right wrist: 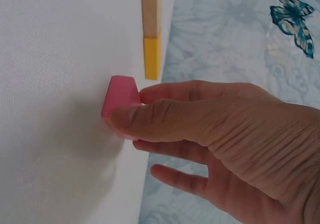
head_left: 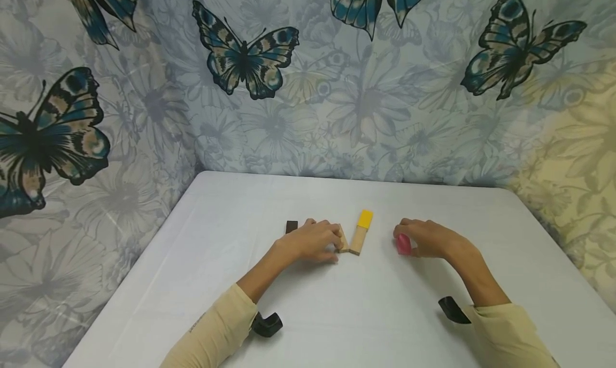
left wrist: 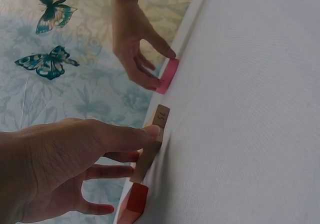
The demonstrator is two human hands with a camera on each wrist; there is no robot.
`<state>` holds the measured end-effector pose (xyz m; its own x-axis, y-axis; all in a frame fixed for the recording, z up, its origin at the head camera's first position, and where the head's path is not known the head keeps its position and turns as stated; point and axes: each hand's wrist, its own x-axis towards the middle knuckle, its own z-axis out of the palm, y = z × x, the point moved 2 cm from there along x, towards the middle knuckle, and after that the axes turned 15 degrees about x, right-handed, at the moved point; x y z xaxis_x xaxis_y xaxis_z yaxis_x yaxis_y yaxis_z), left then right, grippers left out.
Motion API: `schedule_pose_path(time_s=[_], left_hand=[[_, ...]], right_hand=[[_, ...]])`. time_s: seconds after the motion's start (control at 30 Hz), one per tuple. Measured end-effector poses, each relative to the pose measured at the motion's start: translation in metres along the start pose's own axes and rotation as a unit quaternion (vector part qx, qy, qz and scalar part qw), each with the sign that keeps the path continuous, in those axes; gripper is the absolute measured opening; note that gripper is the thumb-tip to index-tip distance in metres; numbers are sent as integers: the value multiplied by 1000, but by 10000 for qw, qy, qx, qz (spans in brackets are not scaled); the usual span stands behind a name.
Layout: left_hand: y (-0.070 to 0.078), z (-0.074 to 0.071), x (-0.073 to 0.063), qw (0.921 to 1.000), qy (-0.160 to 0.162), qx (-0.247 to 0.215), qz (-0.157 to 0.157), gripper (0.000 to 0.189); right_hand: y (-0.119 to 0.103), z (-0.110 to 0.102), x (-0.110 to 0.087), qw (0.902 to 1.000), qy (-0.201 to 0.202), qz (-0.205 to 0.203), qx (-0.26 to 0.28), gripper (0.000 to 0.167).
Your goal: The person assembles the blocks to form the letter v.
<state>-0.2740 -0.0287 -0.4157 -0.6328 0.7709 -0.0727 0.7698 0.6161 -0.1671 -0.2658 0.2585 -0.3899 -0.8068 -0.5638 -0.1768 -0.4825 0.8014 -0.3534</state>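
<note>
From the head view, my left hand reaches over the white counter, palm down, fingers bent. Right at its fingertips is a short wooden block; a longer wooden block slants just to its right, with a yellow block at the end farther from me. A dark block sits just past the left side of that hand. My right hand, well apart to the right, has a pink block between thumb and fingers, on the side facing my left hand. Below each hand, a black piece juts from under my tan sleeve.

From the left wrist, my left thumb presses pale wood marked with dark characters, with fingers behind it, so I have it in a loose pinch; the other fingers are spread. A red block lies just beside those fingers. Beyond that hand, my right hand pinches the pink block by its two ends.

From the right wrist, my thumb lies across the pink block with the forefinger behind it, the lower fingers fairly straight and apart. The yellow block and the longer wooden one are near, past my forefinger. I can't tell whether the pink block touches the counter.
</note>
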Motion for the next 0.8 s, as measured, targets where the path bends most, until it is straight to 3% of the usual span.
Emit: schedule_pose_path(time_s=[0.33, 0.8], left_hand=[[-1, 0, 1, 10000, -38, -34, -35, 30], [1, -2, 0, 9999, -67, -134, -56, 29]], right_hand=[[3, 0, 1, 9999, 17, 109, 67, 43], [4, -6, 0, 9997, 130, 79, 165, 36]])
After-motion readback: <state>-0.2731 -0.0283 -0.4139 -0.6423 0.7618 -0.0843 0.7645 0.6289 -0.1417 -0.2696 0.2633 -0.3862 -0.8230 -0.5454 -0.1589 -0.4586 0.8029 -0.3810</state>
